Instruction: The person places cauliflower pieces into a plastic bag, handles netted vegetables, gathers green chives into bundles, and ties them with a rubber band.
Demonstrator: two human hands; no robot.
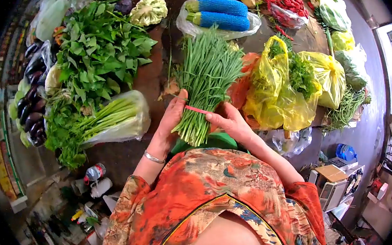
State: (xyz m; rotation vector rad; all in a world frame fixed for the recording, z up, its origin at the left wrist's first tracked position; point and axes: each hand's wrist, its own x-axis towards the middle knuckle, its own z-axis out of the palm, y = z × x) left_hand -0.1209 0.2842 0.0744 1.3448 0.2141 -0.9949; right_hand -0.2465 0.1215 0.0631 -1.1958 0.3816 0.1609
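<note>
A dark brown table spreads beneath the vegetables, and on its left lies a broad heap of leafy greens, with bagged pale-green stalks just below it. To the right stands a yellow plastic bag with green leaves showing at its opening. Between these, in front of the person's body, is the bunch of long green leaves, its leafy tips pointing away and its cut ends toward the patterned top; whether it rests on the table or is lifted, I cannot tell. Beyond its tips lie two vegetables in blue netting. The right hand is partly closed around the bunch's right side, thumb laid across the stalks near the cut ends, fingers mostly hidden. The left hand is half curled against the left side, thumb pointing up along the edge, its other fingers largely out of sight. A silver bangle circles the left wrist. A narrow pink band crosses the stalks between both hands.
</note>
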